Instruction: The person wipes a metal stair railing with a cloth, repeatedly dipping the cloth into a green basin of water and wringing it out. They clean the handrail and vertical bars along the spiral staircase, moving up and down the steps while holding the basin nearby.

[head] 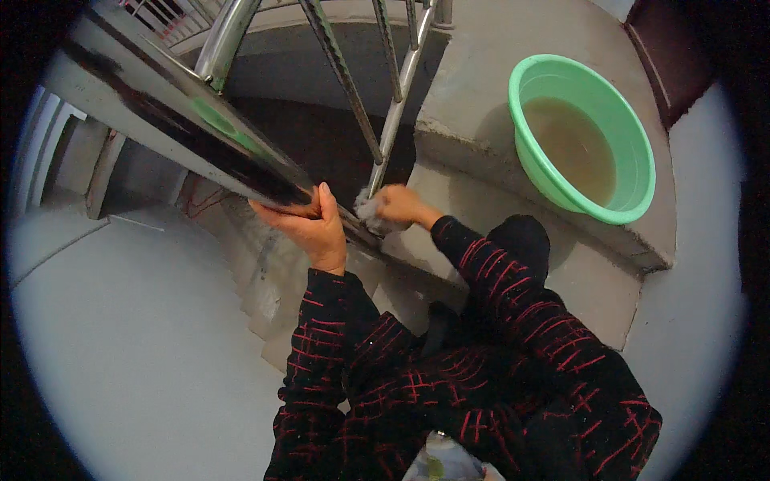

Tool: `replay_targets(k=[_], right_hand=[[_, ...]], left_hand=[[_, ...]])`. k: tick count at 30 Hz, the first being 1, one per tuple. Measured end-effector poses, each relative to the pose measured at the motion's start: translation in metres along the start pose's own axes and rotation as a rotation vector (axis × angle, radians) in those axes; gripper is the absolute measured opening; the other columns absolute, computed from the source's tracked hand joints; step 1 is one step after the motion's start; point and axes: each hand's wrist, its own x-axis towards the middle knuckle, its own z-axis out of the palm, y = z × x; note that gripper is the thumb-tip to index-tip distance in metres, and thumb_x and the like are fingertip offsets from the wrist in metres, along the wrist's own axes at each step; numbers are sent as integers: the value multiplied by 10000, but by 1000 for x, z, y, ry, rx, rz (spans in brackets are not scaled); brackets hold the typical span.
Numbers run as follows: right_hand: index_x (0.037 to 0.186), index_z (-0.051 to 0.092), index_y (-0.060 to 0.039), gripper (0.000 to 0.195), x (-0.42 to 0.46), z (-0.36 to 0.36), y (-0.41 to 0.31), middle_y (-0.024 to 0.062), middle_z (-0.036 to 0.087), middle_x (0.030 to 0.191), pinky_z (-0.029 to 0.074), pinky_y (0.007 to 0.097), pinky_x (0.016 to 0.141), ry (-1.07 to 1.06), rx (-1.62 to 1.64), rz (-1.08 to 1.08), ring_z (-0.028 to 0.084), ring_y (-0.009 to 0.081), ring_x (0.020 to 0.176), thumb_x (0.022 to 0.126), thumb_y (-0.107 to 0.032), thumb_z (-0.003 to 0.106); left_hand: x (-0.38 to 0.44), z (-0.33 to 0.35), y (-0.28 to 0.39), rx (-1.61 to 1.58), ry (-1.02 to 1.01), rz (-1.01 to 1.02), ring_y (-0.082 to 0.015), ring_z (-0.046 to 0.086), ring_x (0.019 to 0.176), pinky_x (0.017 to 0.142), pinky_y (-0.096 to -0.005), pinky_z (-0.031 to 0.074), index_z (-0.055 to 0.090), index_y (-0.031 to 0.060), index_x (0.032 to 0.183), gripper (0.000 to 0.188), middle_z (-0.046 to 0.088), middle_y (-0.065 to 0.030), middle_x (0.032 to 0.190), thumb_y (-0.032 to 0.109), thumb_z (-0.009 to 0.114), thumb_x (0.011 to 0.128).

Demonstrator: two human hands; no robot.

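My left hand [316,228] is closed around the shiny metal stair handrail [252,144], its thumb pointing up along the tube. To its right, my right hand [397,204] grips a grey cloth [368,211], pressed against the lower rail [391,135] near its bottom end. The hand and cloth look slightly blurred. Thin metal balusters [349,84] rise from that lower rail. On the upper step at the right stands a light green plastic basin [637,174] holding murky brownish water [571,150].
Concrete steps [463,186] run beneath my arms, with more steps [264,282] lower at the left. A dark stairwell gap [283,126] lies behind the balusters. A pale wall [698,252] borders the right side, near a dark door [668,54]. Another railing [174,24] stands at the upper left.
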Motion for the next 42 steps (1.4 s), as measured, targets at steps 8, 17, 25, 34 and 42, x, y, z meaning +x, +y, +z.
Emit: replay_targets(k=[8,17,25,34,42], right_hand=[[1376,405,-87,440,56,-14,66,109,541,1238,387,372,971,696,761,157,501,204,1124,1004,-321,423],[1148,617,-64,378,23,128,21,100,644,1105,455,431,904,251,1845,558,597,259,1006,968,-356,459],[1160,560,-54,427,79,3,29,124,628,1091,517,467,804,664,1957,387,616,294,973,976,-408,408],[1095,582,-90,370,31,84,25,74,636,987,520,441,813,301,1788,589,619,249,896,978,-371,371],[1147,564,-8,364,-14,37,-73,155,580,1157,443,381,923,788,646,-29,555,282,1103,810,-138,610]], left_hand=[[-5,20,22,-204,-2,-65,-311,409,1237,1004,-357,420,-69,-25,1463,938,225,-253,1420,19,647,859],[1,-14,2,161,-4,29,-336,345,1295,1069,-403,346,-59,-12,1466,935,197,-267,1436,34,648,855],[0,7,11,-153,84,-54,-284,383,1246,1072,-382,322,-32,-24,1460,929,271,-224,1392,-39,639,817],[2,5,9,-67,45,3,-326,355,1292,1086,-395,338,-25,-22,1464,922,215,-256,1434,23,655,843],[0,-3,2,-15,41,25,-359,321,1317,1081,-415,337,-34,-34,1464,952,204,-272,1432,44,679,837]])
